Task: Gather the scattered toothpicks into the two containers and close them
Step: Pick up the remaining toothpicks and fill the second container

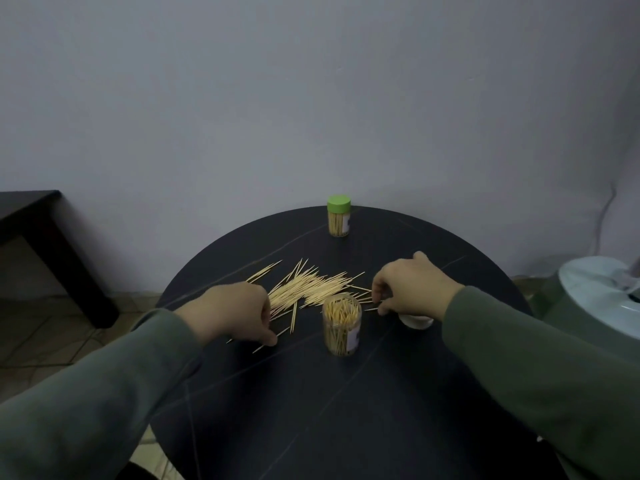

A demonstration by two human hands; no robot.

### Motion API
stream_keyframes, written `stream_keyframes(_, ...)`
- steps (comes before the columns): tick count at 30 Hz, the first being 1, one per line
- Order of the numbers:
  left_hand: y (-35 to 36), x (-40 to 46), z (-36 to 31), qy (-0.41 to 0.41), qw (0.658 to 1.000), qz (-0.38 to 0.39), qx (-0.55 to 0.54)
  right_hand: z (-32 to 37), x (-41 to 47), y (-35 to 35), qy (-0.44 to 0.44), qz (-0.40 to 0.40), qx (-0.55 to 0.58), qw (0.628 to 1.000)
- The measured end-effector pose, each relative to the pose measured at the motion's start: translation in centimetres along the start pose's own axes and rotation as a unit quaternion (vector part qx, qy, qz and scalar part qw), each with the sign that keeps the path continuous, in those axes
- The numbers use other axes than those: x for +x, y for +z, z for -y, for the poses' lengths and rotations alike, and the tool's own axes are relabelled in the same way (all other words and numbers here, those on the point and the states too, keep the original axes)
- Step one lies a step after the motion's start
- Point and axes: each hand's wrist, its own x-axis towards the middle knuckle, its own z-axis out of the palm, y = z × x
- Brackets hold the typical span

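An open clear jar (341, 323) is standing upright near the middle of the round black table (311, 410), packed with toothpicks standing on end; a second jar (339, 216), wearing a green lid (339, 204), is sitting upright at the table's twelve o'clock edge, also holding upright toothpicks. The loose toothpicks (308, 287) are lying flat in a pile at about ten o'clock from the open jar, their long axes mostly running from seven toward one o'clock. The left hand (232, 313) is resting palm-down at the pile's seven o'clock end, fingers curling onto a few sticks, seemingly pinching them; the right hand (412, 285) is reaching in from three o'clock, fingertips pinching stray sticks; a white lid (415, 322) is peeking out beneath it.
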Motion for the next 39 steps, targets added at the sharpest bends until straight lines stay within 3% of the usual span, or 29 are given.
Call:
stream_keyframes(9,0.7,0.7,0.4,0.043,0.998,-0.004,-0.051,0.2,1.1,1.1,-0.016,-0.029,0.000,0.999)
stream_keyframes(15,1.7,1.8,-0.1,0.070,0.990,-0.086,-0.082,0.4,1.8,2.5,-0.025,-0.099,0.044,0.994)
stream_keyframes(18,2.4,2.5,-0.7,0.043,0.982,-0.161,-0.091,0.5,2.5,2.7,-0.029,-0.113,0.061,0.991)
stream_keyframes(22,2.6,3.2,-0.9,-0.005,0.974,-0.191,-0.122,0.6,3.7,2.6,-0.045,-0.120,0.096,0.987)
stream_keyframes(32,1.1,4.5,-1.2,-0.034,0.981,-0.178,-0.071,2.0,5.3,2.5,-0.123,-0.144,-0.028,0.981)
stream_keyframes(39,0.5,4.5,-2.6,-0.020,0.980,-0.200,0.000,2.2,4.9,3.0,-0.131,-0.167,-0.090,0.973)
